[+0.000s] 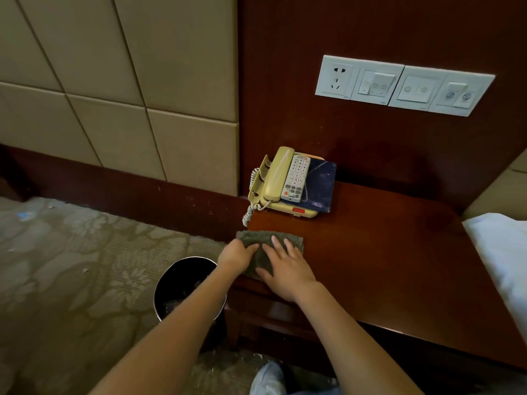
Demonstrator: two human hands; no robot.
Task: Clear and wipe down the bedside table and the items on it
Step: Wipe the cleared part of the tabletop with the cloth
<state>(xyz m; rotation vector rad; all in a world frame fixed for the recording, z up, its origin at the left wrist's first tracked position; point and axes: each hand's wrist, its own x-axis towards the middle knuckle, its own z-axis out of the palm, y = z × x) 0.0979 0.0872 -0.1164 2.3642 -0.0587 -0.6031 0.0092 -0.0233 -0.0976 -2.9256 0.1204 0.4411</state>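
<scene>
A grey-green cloth lies on the front left corner of the dark red wooden bedside table. My left hand grips the cloth's left edge with curled fingers. My right hand lies flat on the cloth, fingers straight and spread. At the table's back left stands a cream telephone with a coiled cord. A white remote control and a dark blue booklet lie on top of the phone.
A black waste bin stands on the patterned carpet left of the table, under my left forearm. White bedding borders the table's right side. A white switch and socket panel is on the wooden wall above.
</scene>
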